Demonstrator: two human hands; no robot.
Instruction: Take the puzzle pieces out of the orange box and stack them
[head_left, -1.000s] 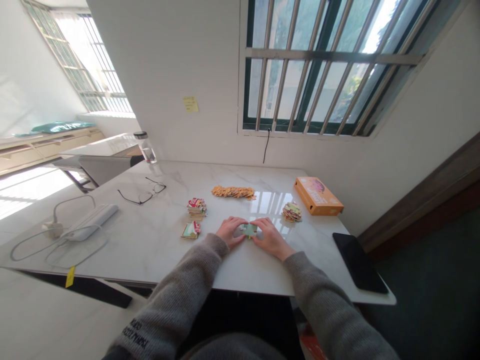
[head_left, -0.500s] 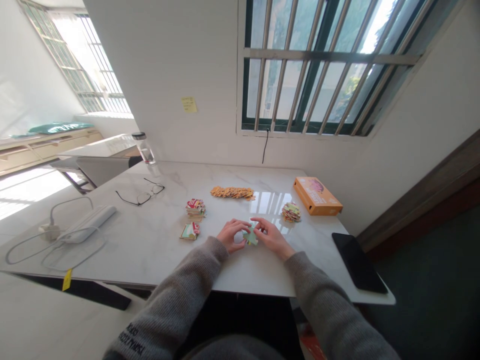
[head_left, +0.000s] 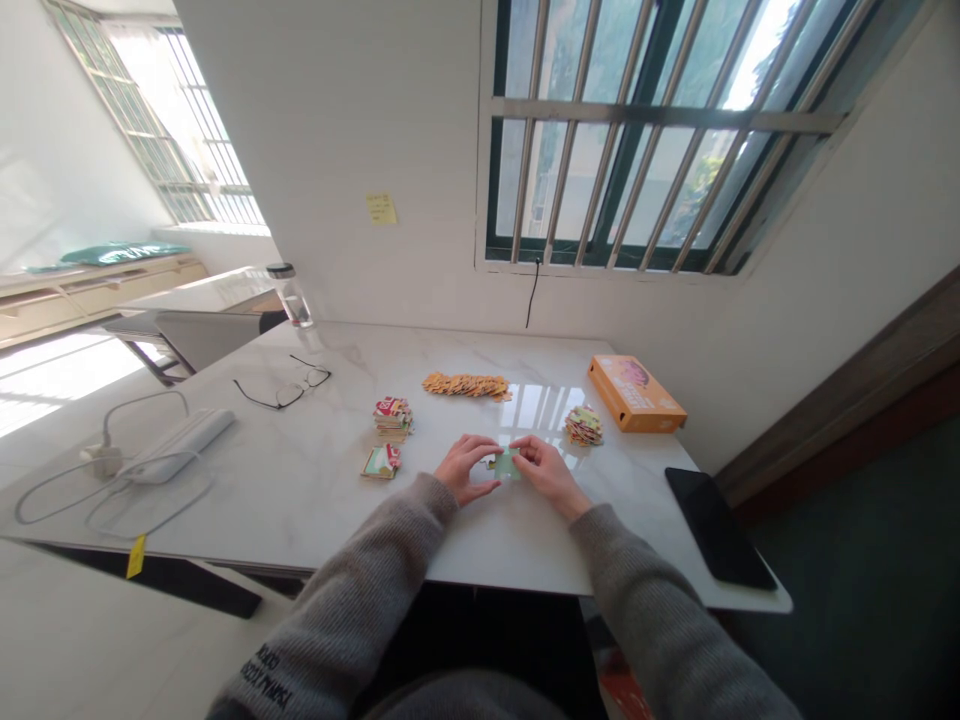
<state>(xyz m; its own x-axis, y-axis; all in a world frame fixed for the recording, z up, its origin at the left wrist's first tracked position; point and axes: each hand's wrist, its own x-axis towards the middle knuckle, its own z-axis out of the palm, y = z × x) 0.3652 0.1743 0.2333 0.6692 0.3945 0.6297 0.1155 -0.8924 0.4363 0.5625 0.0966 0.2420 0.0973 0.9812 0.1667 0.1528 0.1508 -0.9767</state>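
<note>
Puzzle piece (head_left: 507,464) between hands, over table (head_left: 510,545). Right hand (head_left: 550,476) nearer, fingertips pinching piece's right side; left hand (head_left: 465,470) spread, thumb and fingers parted, at left edge, contact unclear. Long axis unclear.

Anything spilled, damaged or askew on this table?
Nothing looks spilled or damaged. Slightly untidy: a grey cable lies in loose loops at left, and a yellow tag hangs over the front edge of the table.

You saw only parts.
Your right hand (head_left: 551,477) covered part of the green piece (head_left: 507,465); writing on the yellow note (head_left: 381,209) was too small; the top edge cropped the barred window (head_left: 667,119).
</note>
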